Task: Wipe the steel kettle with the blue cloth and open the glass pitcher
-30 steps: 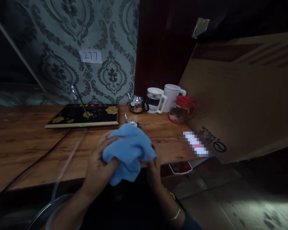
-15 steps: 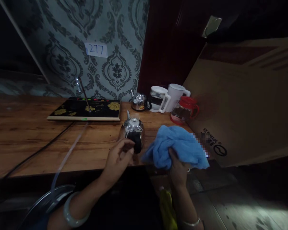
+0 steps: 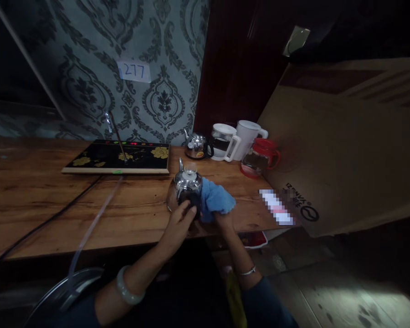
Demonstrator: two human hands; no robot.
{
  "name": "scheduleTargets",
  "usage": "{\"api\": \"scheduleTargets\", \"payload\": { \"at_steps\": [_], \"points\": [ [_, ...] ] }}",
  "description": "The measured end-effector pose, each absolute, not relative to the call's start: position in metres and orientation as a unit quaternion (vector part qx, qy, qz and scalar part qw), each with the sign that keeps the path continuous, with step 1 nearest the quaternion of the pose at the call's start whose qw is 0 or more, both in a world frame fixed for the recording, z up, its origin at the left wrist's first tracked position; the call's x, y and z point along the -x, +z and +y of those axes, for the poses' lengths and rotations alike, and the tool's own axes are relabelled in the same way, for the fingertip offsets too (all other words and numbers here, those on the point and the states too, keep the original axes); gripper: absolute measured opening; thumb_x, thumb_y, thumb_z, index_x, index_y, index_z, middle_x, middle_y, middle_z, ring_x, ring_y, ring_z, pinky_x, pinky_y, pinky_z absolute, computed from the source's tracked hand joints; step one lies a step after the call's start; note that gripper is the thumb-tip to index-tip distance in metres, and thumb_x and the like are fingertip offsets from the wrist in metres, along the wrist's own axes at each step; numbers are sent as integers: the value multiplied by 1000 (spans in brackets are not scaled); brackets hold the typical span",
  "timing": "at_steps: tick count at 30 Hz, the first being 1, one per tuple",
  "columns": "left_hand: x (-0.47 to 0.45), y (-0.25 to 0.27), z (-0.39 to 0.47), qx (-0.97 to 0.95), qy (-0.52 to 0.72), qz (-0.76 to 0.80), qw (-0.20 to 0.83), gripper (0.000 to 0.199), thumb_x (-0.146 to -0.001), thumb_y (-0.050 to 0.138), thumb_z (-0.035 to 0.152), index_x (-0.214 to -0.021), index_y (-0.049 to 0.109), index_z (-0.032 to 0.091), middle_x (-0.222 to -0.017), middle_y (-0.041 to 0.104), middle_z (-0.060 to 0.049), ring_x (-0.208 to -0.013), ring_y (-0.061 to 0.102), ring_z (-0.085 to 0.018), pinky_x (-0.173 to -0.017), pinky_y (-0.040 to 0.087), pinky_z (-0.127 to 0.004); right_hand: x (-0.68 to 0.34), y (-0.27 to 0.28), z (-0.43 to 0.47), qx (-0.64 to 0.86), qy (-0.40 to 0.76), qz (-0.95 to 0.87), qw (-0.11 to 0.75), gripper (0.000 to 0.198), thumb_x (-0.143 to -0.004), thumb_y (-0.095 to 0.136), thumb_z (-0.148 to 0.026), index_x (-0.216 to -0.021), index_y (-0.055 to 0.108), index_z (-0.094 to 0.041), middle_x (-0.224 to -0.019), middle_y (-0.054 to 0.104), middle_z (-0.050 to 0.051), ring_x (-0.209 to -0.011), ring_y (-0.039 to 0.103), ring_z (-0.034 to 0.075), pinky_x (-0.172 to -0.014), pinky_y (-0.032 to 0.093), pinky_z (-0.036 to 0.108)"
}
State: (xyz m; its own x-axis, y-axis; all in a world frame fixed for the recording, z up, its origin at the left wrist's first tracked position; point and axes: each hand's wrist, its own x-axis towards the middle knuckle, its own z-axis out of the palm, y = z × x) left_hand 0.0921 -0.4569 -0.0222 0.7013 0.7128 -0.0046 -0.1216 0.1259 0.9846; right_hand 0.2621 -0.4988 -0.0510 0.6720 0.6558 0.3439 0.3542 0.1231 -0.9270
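A small shiny steel kettle (image 3: 185,187) stands on the wooden table (image 3: 54,200) near its front edge. My left hand (image 3: 179,222) grips the kettle's black handle from the near side. My right hand (image 3: 224,220) holds a bunched blue cloth (image 3: 214,199) pressed against the kettle's right side; the fingers are mostly hidden under the cloth.
A black tea tray with gold flowers (image 3: 118,158) lies behind, with a thin faucet (image 3: 114,132) and a clear hose. At the back stand a second steel kettle (image 3: 195,145), a white-handled glass pot (image 3: 222,141), a white jug (image 3: 246,136), a red-lidded pitcher (image 3: 259,157). A large cardboard box (image 3: 345,150) leans on the right.
The blue cloth was first bunched in both hands, then swung right in my right hand. Now it is against the kettle, and my left hand has closed on the handle.
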Motion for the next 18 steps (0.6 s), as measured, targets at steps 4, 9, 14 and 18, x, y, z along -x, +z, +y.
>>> {"api": "scheduleTargets", "payload": {
  "at_steps": [4,9,14,18],
  "points": [
    [-87,-28,-448,-620,336,287,648,36,-77,64,54,-82,65,19,-77,67,-2,-78,61,-18,-75,49,-28,-279,-73,-530,668,28,-338,662,26,-66,72,-35,-89,70,-24,-100,72,6,-104,60,28,-103,41,46],
    [-67,-29,-424,-629,372,306,610,46,-81,55,59,-58,54,19,-57,55,0,-60,51,-14,-63,44,-24,-277,-55,-528,624,32,-273,731,35,-65,73,-42,-93,69,-21,-100,74,7,-101,63,28,-94,48,49],
    [-57,-32,-397,-628,394,331,584,50,-84,49,58,-52,45,21,-44,41,3,-47,38,-11,-49,32,-23,-254,-25,-478,576,179,-361,712,38,-58,80,-40,-90,69,-22,-92,74,5,-95,66,25,-89,54,41],
    [-54,-37,-386,-629,408,330,574,52,-87,46,58,-51,43,21,-43,39,4,-45,36,-10,-48,30,-23,-245,-42,-452,544,222,-334,737,39,-62,75,-42,-94,67,-22,-87,72,3,-93,67,23,-85,55,36]
  ]
}}
